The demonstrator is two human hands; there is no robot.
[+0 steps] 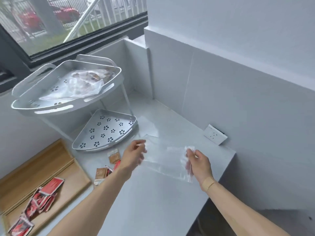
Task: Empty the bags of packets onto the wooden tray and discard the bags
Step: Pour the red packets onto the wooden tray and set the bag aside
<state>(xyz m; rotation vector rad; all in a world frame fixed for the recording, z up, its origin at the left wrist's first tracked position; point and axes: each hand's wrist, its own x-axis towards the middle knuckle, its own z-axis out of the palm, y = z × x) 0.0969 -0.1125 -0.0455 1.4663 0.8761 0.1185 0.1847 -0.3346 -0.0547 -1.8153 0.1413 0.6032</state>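
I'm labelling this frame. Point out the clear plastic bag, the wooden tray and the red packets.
Clear plastic bag (163,160), head view: its flat middle.
Light wooden tray (34,169), head view: bare base.
Red paper packets (51,185), head view: topmost packet's face.
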